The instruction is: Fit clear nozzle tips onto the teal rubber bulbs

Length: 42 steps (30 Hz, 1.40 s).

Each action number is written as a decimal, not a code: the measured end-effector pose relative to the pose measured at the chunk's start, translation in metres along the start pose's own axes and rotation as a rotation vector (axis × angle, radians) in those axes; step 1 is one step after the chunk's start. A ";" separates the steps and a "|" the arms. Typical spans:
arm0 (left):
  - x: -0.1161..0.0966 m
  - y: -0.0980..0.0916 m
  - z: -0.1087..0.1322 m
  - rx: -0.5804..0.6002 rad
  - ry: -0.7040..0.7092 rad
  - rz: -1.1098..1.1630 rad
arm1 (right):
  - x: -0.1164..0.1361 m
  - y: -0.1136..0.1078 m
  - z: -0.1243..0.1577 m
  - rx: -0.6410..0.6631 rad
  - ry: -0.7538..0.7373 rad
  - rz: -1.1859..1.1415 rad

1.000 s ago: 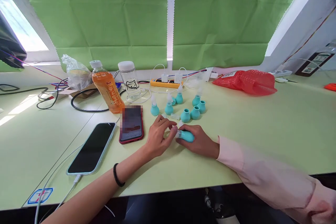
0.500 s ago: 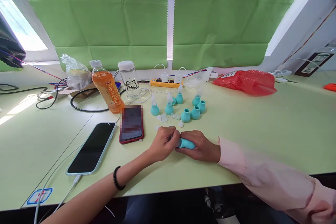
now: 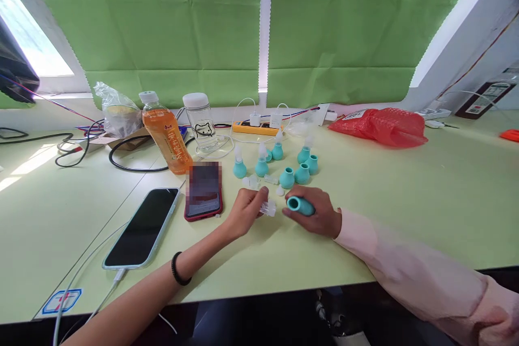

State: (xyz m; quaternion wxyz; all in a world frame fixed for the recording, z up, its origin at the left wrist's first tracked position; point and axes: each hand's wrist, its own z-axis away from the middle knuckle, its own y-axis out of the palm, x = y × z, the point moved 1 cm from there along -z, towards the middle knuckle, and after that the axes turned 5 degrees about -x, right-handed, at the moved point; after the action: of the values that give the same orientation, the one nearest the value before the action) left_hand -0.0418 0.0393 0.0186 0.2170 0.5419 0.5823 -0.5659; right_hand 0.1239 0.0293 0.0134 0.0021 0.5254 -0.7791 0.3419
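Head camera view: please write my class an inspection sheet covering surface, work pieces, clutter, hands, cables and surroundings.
Surface: pale green table, with a seam and sunlight on its left part.
Work pieces: teal bulbs stand grouped, some topped with clear tips, some open-mouthed; small clear pieces lie nearby.
Clutter: pale-cased phone, red-cased phone, orange drink bottle, lidded jar, red bag.
Hands: left hand holds a clear part; right hand grips a bulb with an open mouth; the two pieces are apart.
Cables: white cable plugged into the pale-cased phone; black cable looped near the bottle; yellow power strip with chargers.
Surroundings: green blinds behind. Other people: nothing seen.
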 end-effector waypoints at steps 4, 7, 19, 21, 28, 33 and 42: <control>-0.004 0.006 0.006 0.115 0.365 -0.693 | -0.014 -0.006 -0.005 -0.160 0.188 -0.067; -0.001 0.013 0.005 0.175 0.346 -0.950 | -0.020 -0.010 -0.010 -0.241 0.171 -0.065; -0.007 -0.004 -0.005 0.159 0.286 -1.122 | -0.044 -0.023 -0.076 -0.252 0.222 0.142; -0.019 -0.022 -0.006 0.214 0.348 -1.138 | -0.057 -0.019 -0.084 -0.195 0.253 0.182; -0.027 -0.069 0.010 0.322 0.257 -1.236 | -0.102 -0.004 -0.081 0.191 0.476 0.304; -0.015 -0.061 0.017 0.384 0.206 -1.325 | -0.112 0.001 -0.075 0.272 0.464 0.264; -0.004 -0.056 0.018 0.395 0.275 -1.376 | -0.096 -0.039 -0.073 -0.215 0.273 0.346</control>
State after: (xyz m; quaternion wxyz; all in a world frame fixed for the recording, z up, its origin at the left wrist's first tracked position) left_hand -0.0966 0.0345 0.0411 -0.3647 0.1485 0.7002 -0.5955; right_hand 0.1726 0.1386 0.0550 0.1046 0.3300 -0.8818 0.3203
